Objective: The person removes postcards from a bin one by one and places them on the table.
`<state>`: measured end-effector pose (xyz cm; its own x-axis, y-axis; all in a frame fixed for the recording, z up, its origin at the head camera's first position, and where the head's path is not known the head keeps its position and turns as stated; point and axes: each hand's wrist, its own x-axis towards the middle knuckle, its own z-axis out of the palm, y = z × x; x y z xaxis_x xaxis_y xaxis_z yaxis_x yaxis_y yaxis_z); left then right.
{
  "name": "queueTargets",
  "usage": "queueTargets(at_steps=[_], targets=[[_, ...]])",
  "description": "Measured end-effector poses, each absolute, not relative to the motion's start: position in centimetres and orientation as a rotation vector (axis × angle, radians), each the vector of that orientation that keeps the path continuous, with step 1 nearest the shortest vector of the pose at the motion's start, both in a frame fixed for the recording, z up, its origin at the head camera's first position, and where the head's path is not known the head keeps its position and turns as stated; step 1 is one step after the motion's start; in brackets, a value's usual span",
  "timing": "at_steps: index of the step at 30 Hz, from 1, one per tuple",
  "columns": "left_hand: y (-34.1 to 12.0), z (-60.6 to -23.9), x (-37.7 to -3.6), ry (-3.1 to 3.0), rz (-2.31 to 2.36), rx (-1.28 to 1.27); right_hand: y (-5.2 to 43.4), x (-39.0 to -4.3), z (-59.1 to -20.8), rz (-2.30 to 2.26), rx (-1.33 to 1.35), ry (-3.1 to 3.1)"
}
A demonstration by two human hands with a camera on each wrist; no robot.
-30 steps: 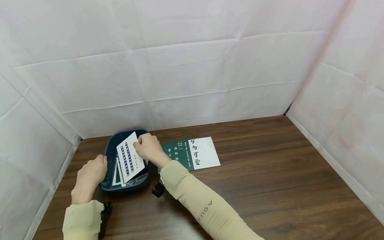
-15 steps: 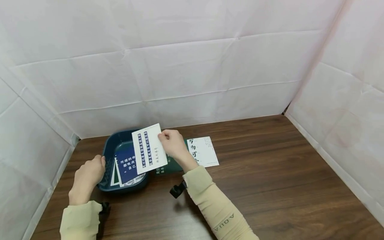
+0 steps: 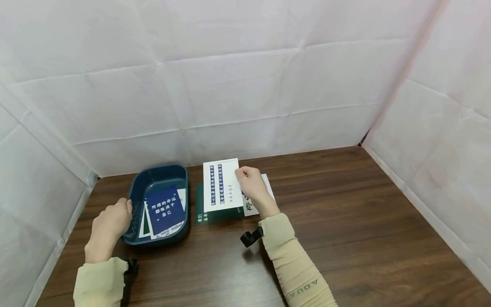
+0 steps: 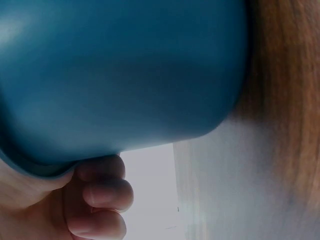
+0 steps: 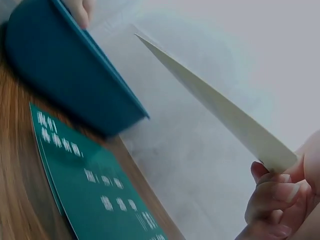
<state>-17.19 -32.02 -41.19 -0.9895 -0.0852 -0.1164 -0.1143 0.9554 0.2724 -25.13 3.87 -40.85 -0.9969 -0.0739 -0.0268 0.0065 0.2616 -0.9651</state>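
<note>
My right hand (image 3: 253,185) pinches the right edge of a white card (image 3: 221,185) printed with two blue bands of characters. In the right wrist view the card (image 5: 215,105) hangs tilted in the air above a green card (image 5: 95,175) on the table. My left hand (image 3: 111,226) grips the left rim of a dark blue plastic basin (image 3: 183,228), fingers (image 4: 107,195) curled under the rim in the left wrist view. Inside the basin lie a dark blue card (image 3: 165,209) with white characters and other cards partly hidden under it.
A white card (image 3: 269,187) with black characters lies on the table at the green card's right, partly covered by my right hand. The wooden table (image 3: 337,221) stretches to the right. White cloth walls (image 3: 230,76) stand at the back and both sides.
My right hand has carried the white card out of the basin and rightward over the green card, uncovering the dark blue card. My left hand stays on the rim.
</note>
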Motion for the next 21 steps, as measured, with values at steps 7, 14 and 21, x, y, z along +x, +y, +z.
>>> queueTargets(at_steps=[7, 14, 21], targets=[[-31.8, -41.2, -17.2, 3.002, 0.413, -0.152, 6.7, -25.5, -41.4, -1.834, -0.061, 2.471], [-31.8, -41.3, -17.3, 3.001, 0.420, -0.159, 9.2, -26.3, -42.0, -1.778, 0.025, 2.487], [-31.6, -41.4, -17.4, 2.999, 0.423, -0.174, 11.9, -27.3, -42.9, -1.698, 0.081, 2.482]])
